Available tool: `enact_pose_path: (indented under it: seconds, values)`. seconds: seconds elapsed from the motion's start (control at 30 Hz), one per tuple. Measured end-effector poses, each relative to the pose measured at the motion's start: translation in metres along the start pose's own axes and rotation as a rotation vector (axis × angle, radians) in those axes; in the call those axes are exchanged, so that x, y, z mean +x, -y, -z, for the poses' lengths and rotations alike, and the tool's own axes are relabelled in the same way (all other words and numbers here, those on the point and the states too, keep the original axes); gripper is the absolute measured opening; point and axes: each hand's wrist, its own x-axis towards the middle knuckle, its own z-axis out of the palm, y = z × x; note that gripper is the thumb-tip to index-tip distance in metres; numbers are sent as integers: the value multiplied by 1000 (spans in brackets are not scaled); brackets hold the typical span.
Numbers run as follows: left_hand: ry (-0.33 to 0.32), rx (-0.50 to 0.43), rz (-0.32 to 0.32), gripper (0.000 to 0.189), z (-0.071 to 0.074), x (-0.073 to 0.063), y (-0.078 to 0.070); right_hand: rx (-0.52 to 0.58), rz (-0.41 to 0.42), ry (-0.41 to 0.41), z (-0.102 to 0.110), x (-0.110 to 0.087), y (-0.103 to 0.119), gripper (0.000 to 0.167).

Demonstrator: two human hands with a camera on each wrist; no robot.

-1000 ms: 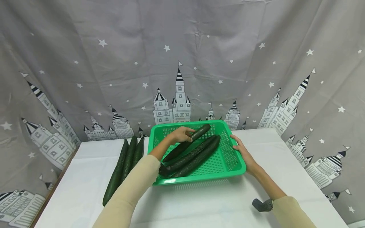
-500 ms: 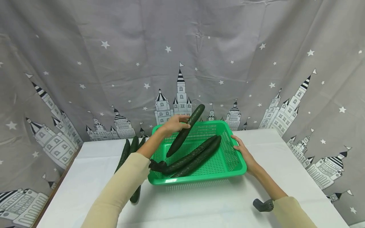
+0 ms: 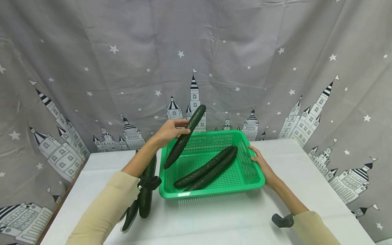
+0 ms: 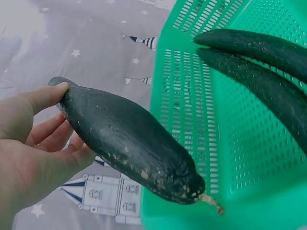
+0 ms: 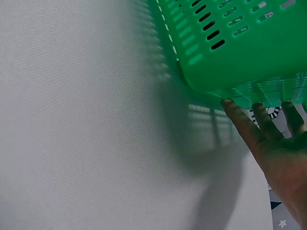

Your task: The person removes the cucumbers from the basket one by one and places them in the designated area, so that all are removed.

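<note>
My left hand (image 3: 171, 132) pinches a long dark green cucumber (image 3: 184, 137) between thumb and fingers, tilted above the left part of the green basket (image 3: 214, 194). In the left wrist view the cucumber (image 4: 129, 139) shows a dried stem at its near end. Two more cucumbers (image 3: 212, 169) lie side by side on the basket floor. At the basket's right end, my right hand (image 3: 265, 170) touches the rim. The right wrist view has its fingers (image 5: 242, 122) extended against the outside of the basket wall (image 5: 249, 62).
Left of the basket, several cucumbers (image 3: 145, 202) lie on the white table (image 3: 214, 224), partly hidden by the left forearm. A grey curtain (image 3: 245, 41) printed with castles and stars hangs behind the table. Dark wrist devices (image 3: 283, 220) sit at both wrists.
My left hand has lifted the cucumber out from beside the other two and carried it up and left. The right hand and the basket have stayed in place.
</note>
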Motion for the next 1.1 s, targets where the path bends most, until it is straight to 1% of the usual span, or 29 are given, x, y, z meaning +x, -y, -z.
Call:
enact_pose_path:
  seconds: [0.07, 0.17, 0.3, 0.53, 0.67, 0.77, 0.9, 1.1]
  values:
    - [-14, 7, 5, 56, 7, -6, 2, 2, 2, 6, 0, 0, -1, 58]
    - [-39, 44, 16, 57, 18, -17, 6, 8, 2, 11, 0, 0, -1, 58]
    - [-64, 74, 23, 57, 32, -30, 14, 11, -4, 2, -1, 0, -1, 58]
    - [-120, 96, 24, 59, 52, -56, 28, 8, -11, -6, -2, 1, -1, 58]
    - [-151, 98, 40, 59, 64, -72, 37, 5, -11, -3, -2, 1, -1, 58]
    - [-168, 83, 46, 60, 73, -83, 47, 3, -11, -7, -2, 1, -1, 58]
    - [-204, 68, 55, 62, 83, -95, 65, 7, -11, -10, -1, 0, -1, 58]
    - [-257, 68, 129, 65, 99, -114, 95, 12, -4, 3, -1, -1, -2, 58]
